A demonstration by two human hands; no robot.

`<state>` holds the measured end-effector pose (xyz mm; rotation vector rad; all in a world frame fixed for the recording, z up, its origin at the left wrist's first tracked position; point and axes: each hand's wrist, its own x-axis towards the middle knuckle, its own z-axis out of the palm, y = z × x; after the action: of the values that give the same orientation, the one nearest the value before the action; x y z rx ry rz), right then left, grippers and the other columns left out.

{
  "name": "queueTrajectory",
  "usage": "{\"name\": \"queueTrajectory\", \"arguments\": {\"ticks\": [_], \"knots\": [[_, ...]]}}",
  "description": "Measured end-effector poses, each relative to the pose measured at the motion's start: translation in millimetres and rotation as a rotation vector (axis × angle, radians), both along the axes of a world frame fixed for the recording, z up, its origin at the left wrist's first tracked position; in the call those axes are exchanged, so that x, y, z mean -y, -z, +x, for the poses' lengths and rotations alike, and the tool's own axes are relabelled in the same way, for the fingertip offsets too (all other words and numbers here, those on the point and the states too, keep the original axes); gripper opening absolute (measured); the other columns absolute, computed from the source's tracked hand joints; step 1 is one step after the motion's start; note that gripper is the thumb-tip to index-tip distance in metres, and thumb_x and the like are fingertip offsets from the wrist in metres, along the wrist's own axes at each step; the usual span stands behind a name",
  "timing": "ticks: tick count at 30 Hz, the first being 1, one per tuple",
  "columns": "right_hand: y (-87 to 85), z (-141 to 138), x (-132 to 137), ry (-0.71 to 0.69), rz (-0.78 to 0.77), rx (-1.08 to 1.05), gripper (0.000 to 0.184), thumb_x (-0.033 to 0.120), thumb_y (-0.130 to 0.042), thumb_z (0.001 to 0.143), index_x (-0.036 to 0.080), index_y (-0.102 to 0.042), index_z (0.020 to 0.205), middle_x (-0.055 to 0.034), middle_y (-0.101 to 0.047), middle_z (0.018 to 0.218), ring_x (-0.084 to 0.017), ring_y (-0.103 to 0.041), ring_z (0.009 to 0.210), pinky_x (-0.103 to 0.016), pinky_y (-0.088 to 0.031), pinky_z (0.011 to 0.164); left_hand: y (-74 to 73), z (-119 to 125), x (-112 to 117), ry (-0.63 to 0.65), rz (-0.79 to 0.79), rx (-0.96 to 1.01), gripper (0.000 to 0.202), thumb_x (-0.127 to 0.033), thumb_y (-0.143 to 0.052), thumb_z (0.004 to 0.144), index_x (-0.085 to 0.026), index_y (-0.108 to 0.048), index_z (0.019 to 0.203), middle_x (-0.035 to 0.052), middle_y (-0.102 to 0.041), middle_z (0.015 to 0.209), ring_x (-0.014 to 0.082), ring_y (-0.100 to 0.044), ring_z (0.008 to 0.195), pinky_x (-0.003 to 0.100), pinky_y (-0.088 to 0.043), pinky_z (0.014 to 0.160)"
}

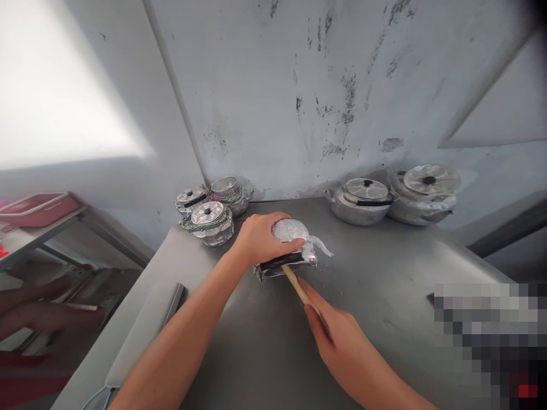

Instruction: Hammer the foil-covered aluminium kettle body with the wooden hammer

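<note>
My left hand [267, 239] is closed around a small silvery metal teapot [290, 230] in the middle of the table. The teapot lies tipped, its mouth towards me, its curved spout pointing right, and a black grip across the front. In my right hand [329, 327] is a slim wooden stick [297, 285], the fingers wrapped round its near end. The stick's far end reaches to the teapot's mouth and its tip is hidden there.
Several smaller metal pots [211, 222] cluster at the back left of the grey table [256, 353]. Two larger kettles [361, 202] stand at the back right. A long grey case [147, 333] with a cable lies left. Beyond are a pink basket [38, 208] and a person's legs [51, 313].
</note>
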<state>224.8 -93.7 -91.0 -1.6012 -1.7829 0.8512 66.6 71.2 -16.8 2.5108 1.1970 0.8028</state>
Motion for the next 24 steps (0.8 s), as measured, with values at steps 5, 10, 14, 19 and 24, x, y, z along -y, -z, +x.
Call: {"name": "queueTrajectory", "arguments": {"ticks": [5,10,14,19,24], "knots": [[0.8,-2.9,2.7,-0.014,-0.012,-0.025,0.052,0.031,-0.030,0.105,0.024,-0.036,0.157,-0.0027,-0.073,0.088,-0.015,-0.067,0.071,-0.026,-0.054,0.073,1.1,-0.7,-1.1,0.003,-0.005,0.003,0.054,-0.064,-0.069,0.076,-0.029,-0.071,0.117,0.0006,-0.077,0.104,0.0274,-0.072,0.097,0.035,-0.054,0.089],[1.5,-2.5,0.6,0.021,0.044,-0.031,0.052,0.032,-0.032,0.105,0.023,-0.039,0.155,-0.0036,-0.074,0.092,-0.016,-0.067,0.071,-0.027,-0.054,0.072,2.1,-0.3,-1.0,0.003,0.007,0.008,0.053,-0.063,-0.069,0.076,-0.028,-0.071,0.116,0.0002,-0.077,0.103,0.0269,-0.071,0.097,0.035,-0.053,0.089],[0.6,-1.1,-2.2,0.005,0.020,-0.017,0.053,0.031,-0.032,0.104,0.023,-0.039,0.155,-0.0045,-0.075,0.089,-0.019,-0.072,0.077,-0.029,-0.056,0.075,1.9,-0.1,-0.4,-0.004,0.004,-0.001,0.053,-0.064,-0.069,0.076,-0.029,-0.071,0.116,-0.0002,-0.077,0.102,0.0273,-0.071,0.097,0.035,-0.054,0.088],[-1.3,1.8,-3.0,0.006,0.085,-0.049,0.053,0.030,-0.033,0.103,0.025,-0.041,0.155,-0.0050,-0.076,0.090,-0.020,-0.074,0.078,-0.029,-0.057,0.074,1.9,0.3,-0.6,-0.005,0.004,-0.005,0.053,-0.063,-0.069,0.076,-0.029,-0.071,0.116,-0.0002,-0.077,0.106,0.0278,-0.072,0.099,0.036,-0.053,0.092],[0.1,0.0,-0.6,0.011,0.017,-0.013,0.052,0.032,-0.032,0.104,0.025,-0.039,0.155,-0.0008,-0.073,0.083,-0.016,-0.069,0.070,-0.027,-0.056,0.070,2.0,0.0,-0.9,-0.003,-0.002,-0.003,0.054,-0.064,-0.069,0.076,-0.029,-0.071,0.117,0.0001,-0.077,0.106,0.0283,-0.071,0.100,0.037,-0.054,0.092]]}}
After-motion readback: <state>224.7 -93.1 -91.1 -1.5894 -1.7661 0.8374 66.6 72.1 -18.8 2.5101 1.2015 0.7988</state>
